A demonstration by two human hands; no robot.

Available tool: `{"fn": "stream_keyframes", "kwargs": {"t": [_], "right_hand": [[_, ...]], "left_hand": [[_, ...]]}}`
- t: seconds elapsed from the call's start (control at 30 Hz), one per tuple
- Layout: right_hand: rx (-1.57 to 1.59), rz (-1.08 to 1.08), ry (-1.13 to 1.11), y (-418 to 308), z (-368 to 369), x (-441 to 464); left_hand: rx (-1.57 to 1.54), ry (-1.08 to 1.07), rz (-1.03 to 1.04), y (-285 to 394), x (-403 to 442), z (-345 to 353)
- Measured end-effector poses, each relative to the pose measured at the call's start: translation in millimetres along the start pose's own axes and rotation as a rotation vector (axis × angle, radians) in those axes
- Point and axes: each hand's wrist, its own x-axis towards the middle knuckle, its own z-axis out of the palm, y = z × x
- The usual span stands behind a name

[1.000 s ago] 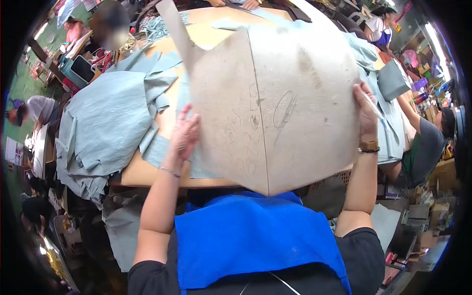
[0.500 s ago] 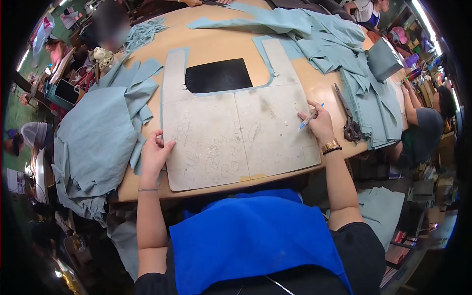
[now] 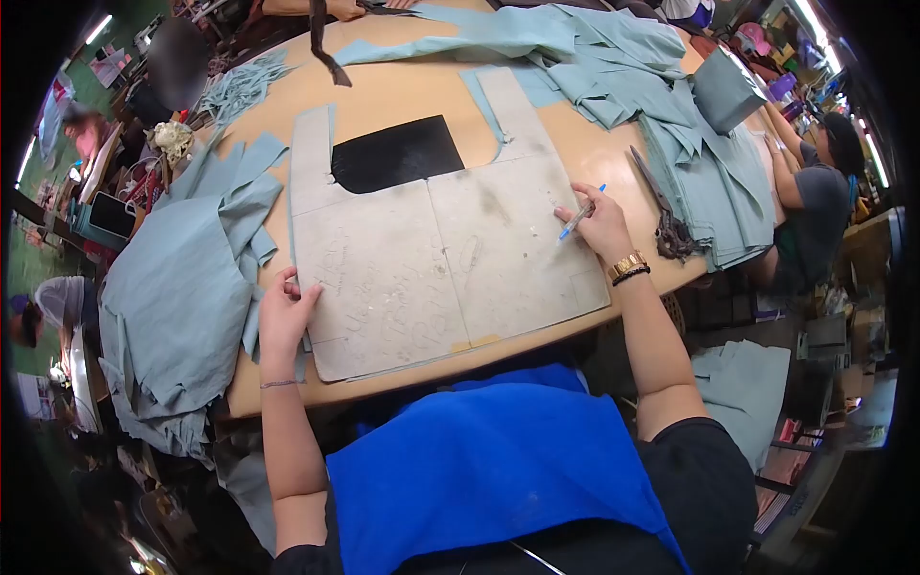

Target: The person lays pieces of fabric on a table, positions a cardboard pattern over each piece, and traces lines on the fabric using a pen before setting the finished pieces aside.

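Note:
A pale grey board with two upright arms and pencil marks [image 3: 431, 259] lies on light blue-green fabric [image 3: 332, 120], whose edge shows around it. My left hand [image 3: 287, 311] touches the board's left edge, thumb on top and fingers curled at the side. In my right hand [image 3: 596, 222] a blue and clear pen [image 3: 582, 212] is held between the fingers, over the board's right edge. A black sheet [image 3: 398, 153] shows between the two arms of the board. Scissors with dark wrapped handles [image 3: 674, 230] lie to the right.
Blue-green fabric is heaped at the left [image 3: 172, 287] and right [image 3: 709, 192] of the tan table [image 3: 383, 72]. Narrow scraps [image 3: 244, 86] lie at the far left. A blue-green box [image 3: 726, 91] stands right. Another person's hands [image 3: 343, 9] are at the far edge.
The board has come down from in front of me to lie flat on the fabric. Both hands have moved with it and stay at its sides. A dark strip now shows at the far edge.

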Motion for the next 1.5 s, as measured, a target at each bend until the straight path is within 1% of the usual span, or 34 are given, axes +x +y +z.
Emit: {"fn": "stream_keyframes", "kwargs": {"t": [0.1, 0.17, 0.2, 0.27, 0.37, 0.4, 0.5, 0.53, 0.63, 0.67, 0.73, 0.77, 0.8, 0.83, 0.87, 0.9, 0.93, 0.97, 1.03, 1.23, 1.33, 1.43, 1.5], "right_hand": [[0.029, -0.016, 0.0, 7, 4, 6], [-0.007, -0.015, -0.004, 16, 7, 12], [-0.025, -0.013, -0.006, 13, 7, 12], [-0.162, -0.029, -0.011, 9, 4, 14], [-0.277, -0.039, -0.035, -9, -4, 10], [-0.299, -0.041, -0.046, -11, -7, 9], [-0.193, 0.044, -0.062, -11, -12, 9], [-0.177, 0.074, -0.052, -5, -13, 12], [0.115, 0.035, -0.042, 26, -10, 17], [0.055, 0.041, -0.031, 32, -14, 17], [-0.045, 0.029, -0.049, 26, -14, 15], [0.045, -0.067, -0.041, 31, -11, 15], [0.03, 0.093, -0.072, 8, -14, 6], [0.133, 0.008, -0.045, 34, -8, 16], [0.118, 0.02, -0.06, 29, -10, 13], [-0.012, 0.017, -0.052, 18, -13, 9], [0.086, -0.015, -0.055, 29, -11, 14], [0.174, 0.01, -0.081, 31, -12, 14], [0.207, 0.008, -0.09, 38, -11, 18], [0.254, 0.017, -0.08, 36, -10, 14], [0.202, 0.016, -0.076, 31, -12, 11], [0.161, -0.033, -0.084, 32, -13, 10], [0.1, -0.03, -0.049, 42, -11, 16]], "left_hand": [[0.021, 0.015, -0.014, 8, -1, -1], [0.047, 0.023, -0.016, 22, -6, -4], [0.065, 0.027, -0.006, 18, -4, -4], [0.102, 0.026, 0.015, 7, 2, -2], [0.38, 0.018, 0.061, 34, -6, -10], [0.368, -0.002, 0.045, 37, -7, -11], [0.283, 0.006, 0.024, 19, 0, -9], [0.203, 0.019, 0.037, 20, -3, -7], [-0.12, 0.014, 0.08, -20, 8, 2], [-0.113, 0.01, 0.097, -29, 9, 4], [-0.075, 0.039, 0.106, -24, 8, 3], [-0.065, 0.046, 0.108, -28, 9, 5], [-0.054, 0.046, 0.109, -18, 4, 3], [0.023, 0.043, 0.121, -17, 4, 1], [0.001, 0.011, 0.082, -13, 3, 0], [-0.021, 0.011, 0.033, -11, 1, 0], [0.013, 0.025, 0.073, -25, 7, 3], [-0.032, 0.029, 0.063, -28, 7, 2], [-0.131, 0.021, 0.059, -28, 6, 6], [-0.13, -0.002, 0.03, -21, 3, 3], [-0.146, 0.011, 0.053, -24, 5, 3], [-0.044, 0.031, 0.047, -14, -1, -1], [-0.027, 0.05, 0.066, -34, 9, 5]]}}
